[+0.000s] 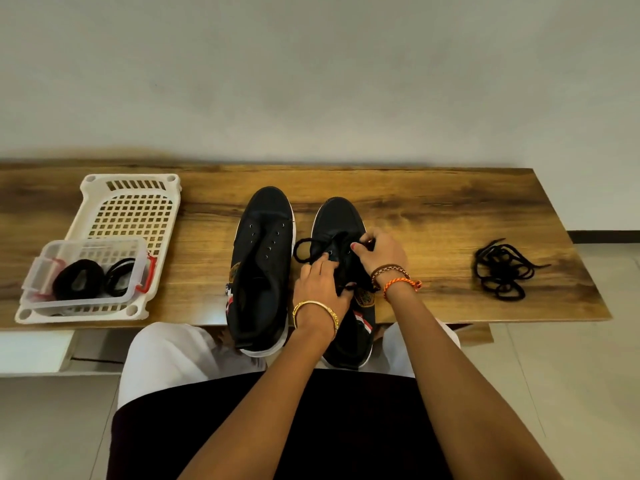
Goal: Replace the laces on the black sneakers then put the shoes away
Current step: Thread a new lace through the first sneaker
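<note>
Two black sneakers stand side by side on the wooden table, toes pointing away from me. The left sneaker point(260, 268) has bare eyelets and no lace. Over the right sneaker point(341, 220) both my hands work a black lace point(302, 250) that loops out to the shoe's left. My left hand point(320, 289) pinches the lace by the eyelets. At the upper right eyelets my right hand point(379, 251) pinches the lace as well. My hands hide most of that shoe's tongue.
A tangle of loose black laces point(502, 270) lies at the table's right. At the left, a white perforated tray point(104, 216) carries a clear plastic box point(45, 268) with coiled black laces point(119, 277) inside. The table's near edge point(519, 318) meets my lap.
</note>
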